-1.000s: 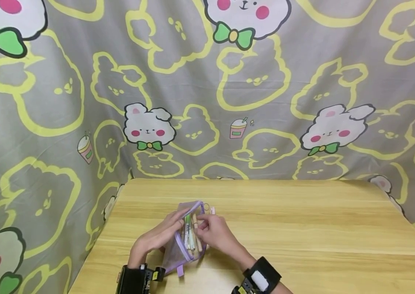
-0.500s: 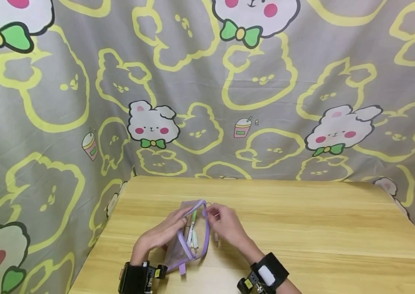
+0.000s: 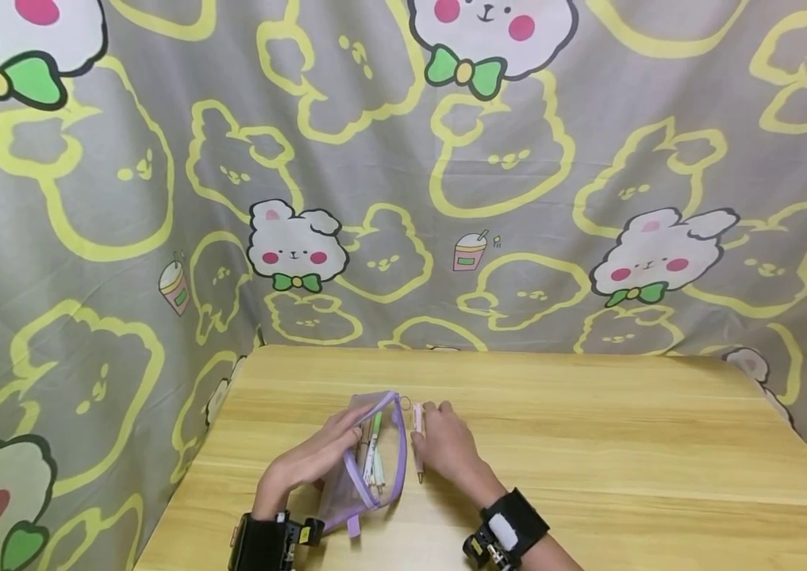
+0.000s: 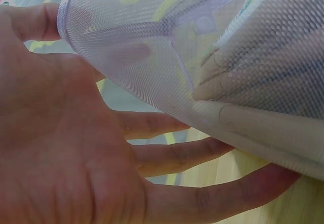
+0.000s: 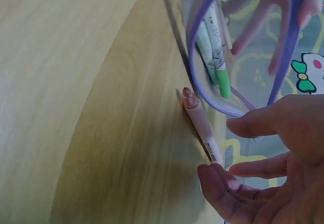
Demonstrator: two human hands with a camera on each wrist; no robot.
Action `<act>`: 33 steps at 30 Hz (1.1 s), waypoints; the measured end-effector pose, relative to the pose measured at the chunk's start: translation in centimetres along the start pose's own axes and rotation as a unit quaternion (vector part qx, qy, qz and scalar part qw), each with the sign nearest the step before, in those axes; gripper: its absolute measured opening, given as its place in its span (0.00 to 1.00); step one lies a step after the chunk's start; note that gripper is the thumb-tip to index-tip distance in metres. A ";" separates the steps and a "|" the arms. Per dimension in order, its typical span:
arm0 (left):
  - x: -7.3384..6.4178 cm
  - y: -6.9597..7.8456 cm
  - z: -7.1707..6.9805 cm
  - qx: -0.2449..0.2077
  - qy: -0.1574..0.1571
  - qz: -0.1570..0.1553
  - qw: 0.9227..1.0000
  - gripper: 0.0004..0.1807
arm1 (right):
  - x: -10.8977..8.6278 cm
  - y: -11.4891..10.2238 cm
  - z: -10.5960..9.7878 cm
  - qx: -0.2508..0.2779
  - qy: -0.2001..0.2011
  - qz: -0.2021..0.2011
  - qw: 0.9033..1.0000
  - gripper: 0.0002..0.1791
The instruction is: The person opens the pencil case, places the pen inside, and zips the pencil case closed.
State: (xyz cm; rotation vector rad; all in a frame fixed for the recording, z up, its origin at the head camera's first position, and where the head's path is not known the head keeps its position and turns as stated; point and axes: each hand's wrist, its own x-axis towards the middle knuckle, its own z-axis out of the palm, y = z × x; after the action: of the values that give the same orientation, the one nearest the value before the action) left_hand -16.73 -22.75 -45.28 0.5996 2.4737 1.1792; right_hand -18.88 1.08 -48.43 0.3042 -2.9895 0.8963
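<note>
A purple mesh pencil case [image 3: 337, 501] rests on the table with its zipped mouth spread wide. My left hand [image 3: 317, 450] grips its upper edge: in the left wrist view the thumb is at the rim and the fingers [image 4: 172, 155] reach behind the mesh [image 4: 121, 75]. Inside lie several pens, among them a white marker with a green end [image 5: 216, 44]. On the table just right of the case lies a pink pen [image 5: 201, 123]. Beside that pen is my right hand [image 3: 455, 446], thumb apart from the fingers, fingertips at the pen's far end; contact is unclear.
The wooden table [image 3: 589, 444] extends to the right and behind the case. A grey curtain [image 3: 389, 182] with yellow outlines and rabbit prints hangs at the back and sides. A small ring [image 3: 405, 403] sits at the case's zip end.
My right hand has left the case's mouth, touched its rim, then moved right to the pink pen. The mouth has widened and the pens inside have shifted left. My left hand stays put.
</note>
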 end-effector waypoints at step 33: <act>-0.2 0.2 0.0 0.004 0.003 0.005 1.000 0.32 | -1.5 1.6 -2.8 0.007 0.004 0.007 1.000 0.14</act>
State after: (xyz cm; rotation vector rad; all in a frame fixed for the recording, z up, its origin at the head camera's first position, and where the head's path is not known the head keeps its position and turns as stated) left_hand -16.46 -22.75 -45.13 0.6138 2.4844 1.1763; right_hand -17.83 4.15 -47.07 0.2779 -2.9826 0.9175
